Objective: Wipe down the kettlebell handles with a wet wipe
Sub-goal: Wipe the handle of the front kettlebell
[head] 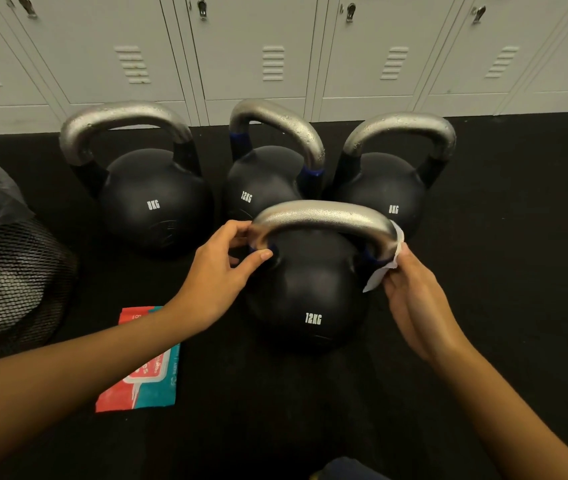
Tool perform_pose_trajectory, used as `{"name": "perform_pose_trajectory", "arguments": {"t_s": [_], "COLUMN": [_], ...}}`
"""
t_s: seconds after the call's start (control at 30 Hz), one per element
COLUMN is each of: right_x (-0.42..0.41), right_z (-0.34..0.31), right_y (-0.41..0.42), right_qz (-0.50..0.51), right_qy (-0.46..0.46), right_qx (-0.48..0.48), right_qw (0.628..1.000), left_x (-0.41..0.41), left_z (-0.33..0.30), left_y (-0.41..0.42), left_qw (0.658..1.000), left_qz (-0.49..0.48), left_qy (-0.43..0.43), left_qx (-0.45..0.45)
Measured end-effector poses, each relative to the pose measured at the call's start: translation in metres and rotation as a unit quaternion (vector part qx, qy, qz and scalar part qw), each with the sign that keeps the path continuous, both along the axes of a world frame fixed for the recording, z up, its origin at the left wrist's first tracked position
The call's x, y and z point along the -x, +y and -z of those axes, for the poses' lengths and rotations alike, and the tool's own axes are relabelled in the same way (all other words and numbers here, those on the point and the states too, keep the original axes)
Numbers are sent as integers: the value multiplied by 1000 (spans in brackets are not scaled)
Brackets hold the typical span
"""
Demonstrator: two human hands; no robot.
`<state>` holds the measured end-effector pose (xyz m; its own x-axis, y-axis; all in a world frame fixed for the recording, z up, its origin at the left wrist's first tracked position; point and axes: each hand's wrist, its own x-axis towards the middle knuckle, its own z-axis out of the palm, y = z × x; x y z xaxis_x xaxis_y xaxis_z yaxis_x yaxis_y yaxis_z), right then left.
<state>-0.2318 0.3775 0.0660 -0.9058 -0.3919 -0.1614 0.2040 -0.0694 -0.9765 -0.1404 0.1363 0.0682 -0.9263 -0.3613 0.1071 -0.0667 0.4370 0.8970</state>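
Four black kettlebells sit on a black floor in front of a row of grey lockers. The front kettlebell is the closest one, and it has 12KG written on it in white. Its silver handle curves over the top like a bridge.

The left hand holds the left end of that handle. The thumb and fingers curl around the bottom of the handle, just where the silver meets the dark part.

The right hand is at the other end of the handle. It pinches a white wet wipe with its fingertips. The wipe is pressed against the right bend of the handle, so it sits between the fingers and the metal. Part of the wipe folds over the outside of the bend, and a loose corner hangs down below the fingers.

Behind the front kettlebell are three more. The left kettlebell says 8KG. The middle kettlebell says 12KG and has blue bands on its handle. The right kettlebell says 8KG too. Their silver handles look speckled with little drops.

A red and blue pack of wipes lies flat on the floor under the left arm. A black mesh bin with a plastic bag in it stands at the far left
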Motion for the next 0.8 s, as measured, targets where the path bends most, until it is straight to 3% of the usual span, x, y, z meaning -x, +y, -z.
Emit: {"name": "perform_pose_trajectory", "arguments": {"t_s": [0.23, 0.3, 0.47, 0.8], "right_x": [0, -5, -19, -27], "right_z": [-20, -12, 15, 31], "right_y": [-10, -13, -11, -9], "right_qz": [-23, 1, 96, 125], "right_qy": [201, 242, 201, 183], "right_qx": [-127, -122, -57, -120], "right_qw": [971, 963, 973, 968], "left_x": [0, -1, -1, 0], "left_z": [1, 1, 1, 3], "left_y": [1, 1, 1, 1], "left_qw": [1000, 1000, 1000, 1000], "left_qz": [2, 1, -3, -11], "left_qy": [7, 7, 10, 13], "left_qx": [-5, -9, -3, 8]}}
